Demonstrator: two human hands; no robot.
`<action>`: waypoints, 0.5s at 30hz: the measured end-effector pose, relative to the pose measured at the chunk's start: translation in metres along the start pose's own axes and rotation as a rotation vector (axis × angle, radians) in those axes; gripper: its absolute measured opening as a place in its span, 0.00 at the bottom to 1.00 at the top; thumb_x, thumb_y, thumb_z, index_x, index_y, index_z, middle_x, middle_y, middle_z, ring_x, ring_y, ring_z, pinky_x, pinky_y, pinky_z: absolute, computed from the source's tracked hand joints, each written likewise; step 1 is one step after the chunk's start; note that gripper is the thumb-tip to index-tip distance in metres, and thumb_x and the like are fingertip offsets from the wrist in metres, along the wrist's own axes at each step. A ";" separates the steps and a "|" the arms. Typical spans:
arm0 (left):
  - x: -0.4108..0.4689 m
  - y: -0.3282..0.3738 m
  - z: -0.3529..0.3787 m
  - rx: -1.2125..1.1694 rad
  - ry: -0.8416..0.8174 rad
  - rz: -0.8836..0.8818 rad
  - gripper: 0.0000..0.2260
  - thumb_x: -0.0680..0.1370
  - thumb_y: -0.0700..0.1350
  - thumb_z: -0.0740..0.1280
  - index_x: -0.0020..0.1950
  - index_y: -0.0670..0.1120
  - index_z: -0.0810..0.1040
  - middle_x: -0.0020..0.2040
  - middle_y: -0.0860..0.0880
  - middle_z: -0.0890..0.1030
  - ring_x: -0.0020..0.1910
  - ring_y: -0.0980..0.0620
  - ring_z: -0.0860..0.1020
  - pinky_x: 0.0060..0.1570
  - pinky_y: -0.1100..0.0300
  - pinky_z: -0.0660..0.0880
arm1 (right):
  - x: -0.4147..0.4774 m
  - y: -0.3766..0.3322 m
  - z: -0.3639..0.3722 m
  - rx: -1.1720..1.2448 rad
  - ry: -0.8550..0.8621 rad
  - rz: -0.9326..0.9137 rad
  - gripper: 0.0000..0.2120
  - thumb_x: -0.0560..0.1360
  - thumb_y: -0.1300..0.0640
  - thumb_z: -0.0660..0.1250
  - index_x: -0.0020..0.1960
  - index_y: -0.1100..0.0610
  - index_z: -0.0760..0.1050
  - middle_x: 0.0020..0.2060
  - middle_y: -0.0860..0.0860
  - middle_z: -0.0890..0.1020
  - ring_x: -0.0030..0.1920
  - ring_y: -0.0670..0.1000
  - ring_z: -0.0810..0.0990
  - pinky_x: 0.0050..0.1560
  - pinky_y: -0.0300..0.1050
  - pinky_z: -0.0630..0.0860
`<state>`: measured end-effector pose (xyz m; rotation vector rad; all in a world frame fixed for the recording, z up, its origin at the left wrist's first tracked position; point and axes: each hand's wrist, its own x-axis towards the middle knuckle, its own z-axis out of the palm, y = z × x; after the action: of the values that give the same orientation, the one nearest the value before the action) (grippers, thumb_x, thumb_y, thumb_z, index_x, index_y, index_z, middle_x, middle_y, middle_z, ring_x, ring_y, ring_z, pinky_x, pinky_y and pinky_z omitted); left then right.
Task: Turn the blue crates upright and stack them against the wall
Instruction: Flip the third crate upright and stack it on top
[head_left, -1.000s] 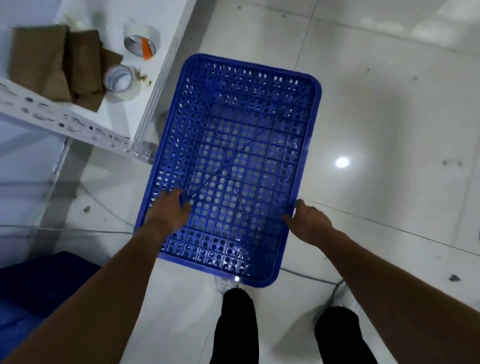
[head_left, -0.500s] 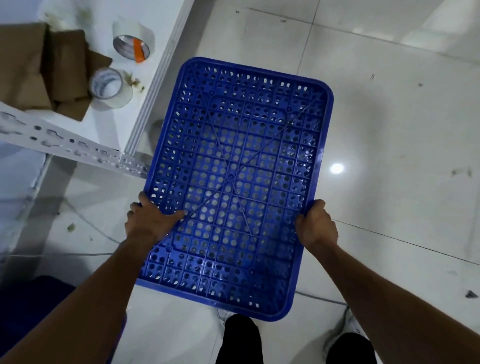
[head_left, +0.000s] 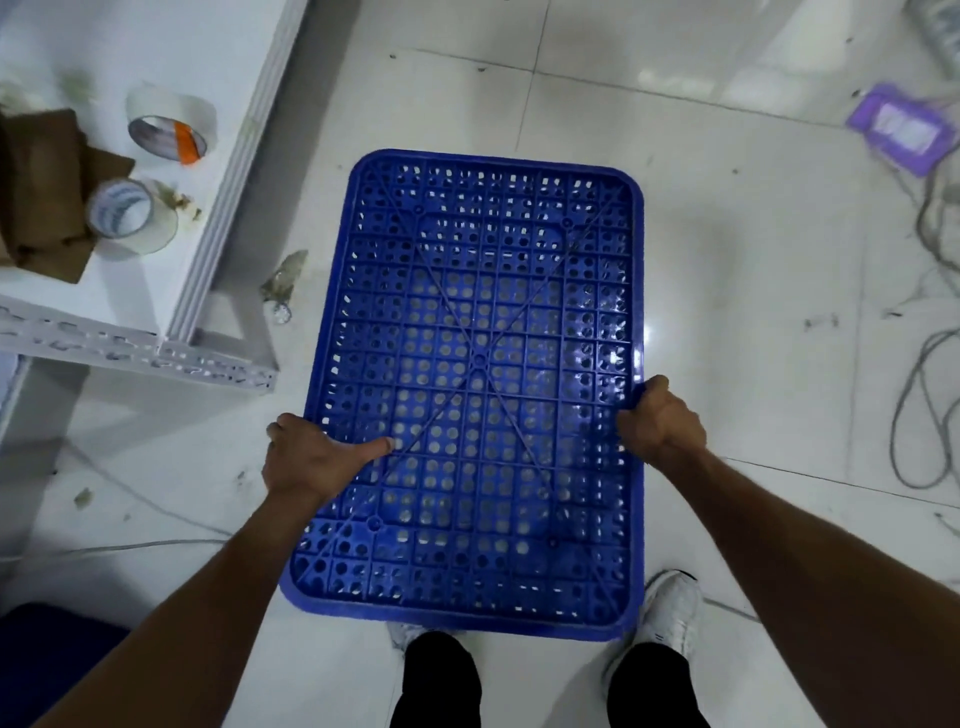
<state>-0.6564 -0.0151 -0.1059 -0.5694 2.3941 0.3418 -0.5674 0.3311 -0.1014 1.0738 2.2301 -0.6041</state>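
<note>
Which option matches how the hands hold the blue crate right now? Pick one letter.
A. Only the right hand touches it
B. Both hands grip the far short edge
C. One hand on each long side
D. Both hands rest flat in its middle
C: the left hand clasps the left long side of the blue crate, thumb lying over the grid, while the right hand grips the opposite long side.

The blue perforated plastic crate (head_left: 472, 384) fills the middle of the frame. At upper left a white slotted-metal shelf (head_left: 156, 348) stands close beside its left edge, carrying two tape rolls (head_left: 171, 130) and brown cardboard (head_left: 41, 187). The glossy white tiled floor (head_left: 737, 332) lies open at centre right. Grey cables (head_left: 930, 395) and a purple packet (head_left: 904, 130) clutter the far right edge. White shoes (head_left: 670, 613) stand at the crate's lower edge.
</note>
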 end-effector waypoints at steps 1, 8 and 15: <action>-0.011 0.010 0.007 0.003 0.001 0.014 0.62 0.55 0.72 0.78 0.74 0.35 0.60 0.71 0.37 0.68 0.70 0.37 0.71 0.65 0.44 0.73 | 0.003 0.013 -0.012 0.002 -0.021 -0.002 0.19 0.77 0.54 0.63 0.63 0.61 0.65 0.57 0.60 0.78 0.52 0.61 0.77 0.48 0.48 0.68; -0.083 0.074 0.071 -0.021 -0.011 0.090 0.60 0.57 0.71 0.78 0.74 0.34 0.61 0.70 0.37 0.68 0.69 0.38 0.72 0.63 0.46 0.75 | 0.018 0.114 -0.066 0.029 -0.020 0.074 0.18 0.77 0.55 0.62 0.64 0.60 0.66 0.59 0.63 0.78 0.49 0.61 0.74 0.51 0.50 0.70; -0.118 0.114 0.125 0.014 0.008 0.144 0.57 0.58 0.72 0.77 0.72 0.35 0.62 0.68 0.37 0.69 0.67 0.37 0.73 0.61 0.44 0.76 | 0.029 0.184 -0.080 0.143 0.013 0.120 0.19 0.78 0.56 0.62 0.66 0.59 0.65 0.58 0.61 0.78 0.47 0.58 0.74 0.52 0.52 0.73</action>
<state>-0.5626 0.1684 -0.1134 -0.3939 2.4491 0.3849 -0.4577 0.5016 -0.0894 1.2767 2.1418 -0.7150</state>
